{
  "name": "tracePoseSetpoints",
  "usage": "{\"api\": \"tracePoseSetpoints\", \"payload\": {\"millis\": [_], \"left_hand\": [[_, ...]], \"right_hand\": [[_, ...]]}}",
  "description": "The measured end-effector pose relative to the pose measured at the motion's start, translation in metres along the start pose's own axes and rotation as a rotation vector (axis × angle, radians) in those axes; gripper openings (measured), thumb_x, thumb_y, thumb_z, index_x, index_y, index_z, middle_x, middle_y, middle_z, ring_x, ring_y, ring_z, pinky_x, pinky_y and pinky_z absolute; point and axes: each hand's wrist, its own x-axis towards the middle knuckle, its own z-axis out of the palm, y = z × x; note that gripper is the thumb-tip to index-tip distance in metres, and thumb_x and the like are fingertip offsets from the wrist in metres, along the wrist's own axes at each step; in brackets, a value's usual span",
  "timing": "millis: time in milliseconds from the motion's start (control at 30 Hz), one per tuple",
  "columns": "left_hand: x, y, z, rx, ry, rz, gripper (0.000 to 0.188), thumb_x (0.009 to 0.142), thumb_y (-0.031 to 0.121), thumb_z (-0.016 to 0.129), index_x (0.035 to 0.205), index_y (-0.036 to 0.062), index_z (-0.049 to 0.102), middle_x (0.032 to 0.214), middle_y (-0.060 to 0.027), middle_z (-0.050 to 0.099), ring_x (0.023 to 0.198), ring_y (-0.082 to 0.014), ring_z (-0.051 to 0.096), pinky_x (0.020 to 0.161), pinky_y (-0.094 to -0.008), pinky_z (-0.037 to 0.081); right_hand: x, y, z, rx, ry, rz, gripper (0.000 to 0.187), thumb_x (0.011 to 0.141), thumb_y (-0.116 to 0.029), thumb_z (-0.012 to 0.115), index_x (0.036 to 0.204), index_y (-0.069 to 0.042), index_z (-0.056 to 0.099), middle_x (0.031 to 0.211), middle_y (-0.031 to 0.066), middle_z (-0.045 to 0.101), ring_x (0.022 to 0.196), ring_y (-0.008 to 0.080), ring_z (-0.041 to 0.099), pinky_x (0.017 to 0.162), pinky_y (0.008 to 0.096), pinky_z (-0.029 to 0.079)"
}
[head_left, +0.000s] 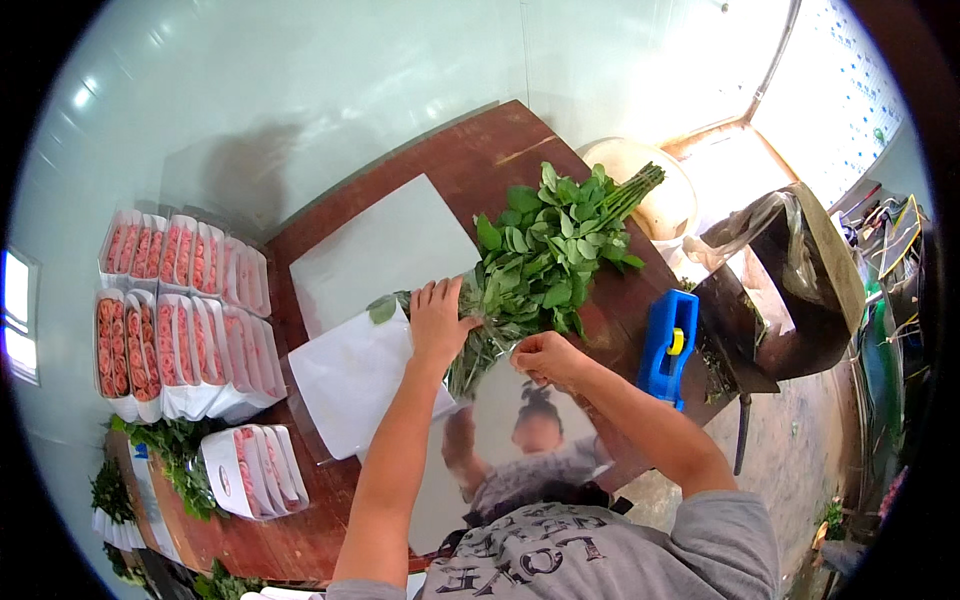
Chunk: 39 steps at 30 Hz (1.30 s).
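Note:
My left hand (437, 322) lies with its fingers stretched out over the upper edge of a folded white paper wrap (345, 375). Beside its thumb are the leaves of a bunch of leafy green stems (550, 240), whose cut ends point to the far right. My right hand (548, 360) is closed in a pinch at the near side of the bunch. Something clear and shiny shows by its fingertips, too small to make out. Under the right hand, a mirror-like sheet (530, 430) gives back a reflection. Flower heads inside the wrap cannot be seen.
A blue tape dispenser (667, 350) with a yellow core stands at the right of the reddish-brown table (480, 150). White sheets (390, 245) lie behind the wrap. Several paper-wrapped pink rose bunches (180, 345) are stacked left. Beyond the right edge stand a pale bucket (640, 170) and a dark bin (810, 290).

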Motion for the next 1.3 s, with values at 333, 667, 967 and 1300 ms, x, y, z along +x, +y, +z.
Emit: {"api": "tracePoseSetpoints", "payload": {"millis": [333,667,967,1300], "left_hand": [[-0.02,0.026,-0.016,0.15,0.241,0.164,0.045,0.067,0.022,0.078,0.104,0.0087,0.056,0.106,-0.0081,0.057,0.105,-0.03,0.05,0.095,-0.0455,0.035],[-0.057,0.055,0.024,0.42,0.176,0.198,0.022,0.066,0.016,0.069,0.083,0.0116,0.055,0.084,-0.0059,0.051,0.087,-0.024,0.05,0.076,-0.0376,0.037],[-0.048,0.036,0.02,0.145,0.198,0.154,0.009,0.068,0.014,0.068,0.072,0.0108,0.061,0.079,-0.0062,0.058,0.083,-0.0283,0.055,0.072,-0.0412,0.041],[-0.022,0.022,-0.003,-0.13,0.024,-0.096,0.006,0.066,0.009,0.068,0.071,0.0071,0.066,0.068,-0.0116,0.065,0.068,-0.0324,0.064,0.063,-0.0419,0.051]], "right_hand": [[-0.012,-0.022,0.009,-0.008,0.101,-0.041,0.016,0.083,-0.018,0.064,0.082,-0.002,0.062,0.058,0.0007,0.051,0.043,0.0091,0.043,0.037,0.0251,0.032],[-0.009,-0.023,0.004,0.003,0.123,-0.182,0.015,0.081,-0.017,0.066,0.081,-0.002,0.065,0.059,-0.0004,0.053,0.043,0.0081,0.043,0.039,0.0247,0.035],[-0.013,-0.03,0.009,0.096,0.083,-0.148,0.014,0.083,-0.016,0.065,0.082,-0.002,0.063,0.065,-0.0005,0.054,0.045,0.0067,0.041,0.04,0.0236,0.032],[-0.005,-0.004,0.022,0.292,0.025,-0.074,0.01,0.084,-0.013,0.064,0.084,-0.004,0.059,0.065,-0.0021,0.051,0.046,0.0057,0.039,0.04,0.0231,0.027]]}}
